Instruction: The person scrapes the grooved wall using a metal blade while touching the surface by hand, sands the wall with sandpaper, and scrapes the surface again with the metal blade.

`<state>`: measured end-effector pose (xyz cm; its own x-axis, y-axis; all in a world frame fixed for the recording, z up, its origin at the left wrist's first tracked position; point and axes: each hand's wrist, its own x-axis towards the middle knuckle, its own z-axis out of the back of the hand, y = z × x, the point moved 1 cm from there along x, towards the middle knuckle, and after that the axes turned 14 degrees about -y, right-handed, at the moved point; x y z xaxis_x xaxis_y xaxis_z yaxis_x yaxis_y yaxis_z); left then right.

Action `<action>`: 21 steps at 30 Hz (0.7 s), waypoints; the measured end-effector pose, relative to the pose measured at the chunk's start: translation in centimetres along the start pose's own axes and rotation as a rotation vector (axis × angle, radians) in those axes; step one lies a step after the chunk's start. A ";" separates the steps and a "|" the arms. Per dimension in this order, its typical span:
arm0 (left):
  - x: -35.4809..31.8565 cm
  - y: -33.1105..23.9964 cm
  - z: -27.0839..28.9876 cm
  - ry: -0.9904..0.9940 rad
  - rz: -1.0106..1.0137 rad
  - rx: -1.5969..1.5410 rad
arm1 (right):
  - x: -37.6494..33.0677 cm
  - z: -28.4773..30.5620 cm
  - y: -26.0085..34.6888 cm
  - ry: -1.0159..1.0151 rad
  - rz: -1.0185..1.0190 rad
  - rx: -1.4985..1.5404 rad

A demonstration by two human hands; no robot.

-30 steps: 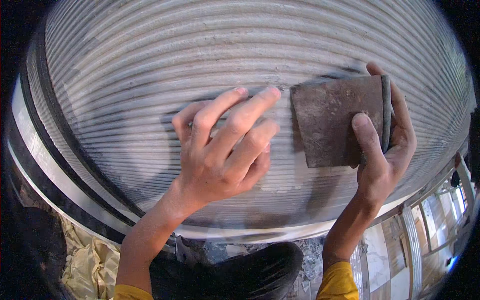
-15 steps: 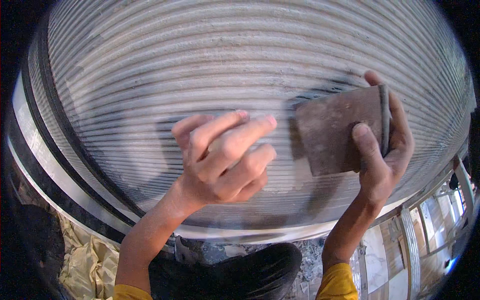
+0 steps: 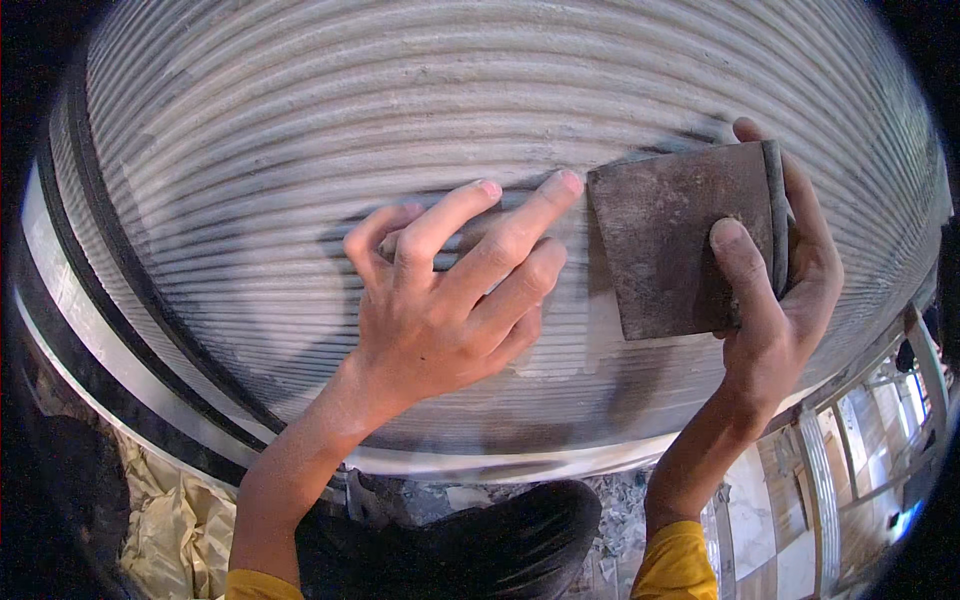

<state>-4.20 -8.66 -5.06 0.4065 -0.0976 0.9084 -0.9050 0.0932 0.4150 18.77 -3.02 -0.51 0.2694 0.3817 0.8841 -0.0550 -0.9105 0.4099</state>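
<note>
In my right hand [image 3: 775, 290] is a flat, dark brown, squarish scraper [image 3: 670, 240] with a thick rounded right edge. My thumb presses on its near face, and the other fingers wrap behind that edge, partly hidden. The scraper lies close against a large curved, ribbed, whitish surface [image 3: 480, 110]. Left of it, my left hand [image 3: 445, 290] is spread with bent fingers, back of the hand toward me. One fingertip reaches near the scraper's left edge. A small greyish bit shows between two left fingers; what it is I cannot tell.
Black and silvery bands [image 3: 90, 320] edge the ribbed surface on the left. Crumpled yellowish sheeting [image 3: 175, 520] lies at lower left. Below are my dark-clothed leg [image 3: 470, 545] and grey debris [image 3: 625, 520]. A pale metal frame [image 3: 825, 500] stands at lower right over a tiled floor.
My right hand and the scraper have shifted slightly up. My left hand's fingers have spread and stretched further up and right.
</note>
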 end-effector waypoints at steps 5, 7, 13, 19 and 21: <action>-0.1 0.1 -0.2 -0.018 -0.015 -0.005 | 0.0 -0.2 0.6 -0.048 -0.064 0.037; -0.1 0.1 -0.2 -0.014 -0.004 -0.010 | 0.3 -0.4 1.0 -0.005 -0.055 0.008; -0.1 0.0 -0.2 -0.017 -0.004 -0.008 | 0.8 -0.6 1.8 -0.046 -0.135 -0.012; -0.1 0.1 -0.3 -0.011 -0.009 -0.013 | 0.5 -0.5 1.5 0.018 -0.033 -0.042; 0.0 0.1 -0.2 -0.020 -0.017 -0.006 | 0.4 -0.5 1.4 -0.002 -0.030 -0.063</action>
<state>-4.30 -8.41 -5.03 0.4192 -0.1192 0.9000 -0.8971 0.0976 0.4308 18.36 -4.09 0.56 0.2734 0.4080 0.8711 -0.1076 -0.8869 0.4492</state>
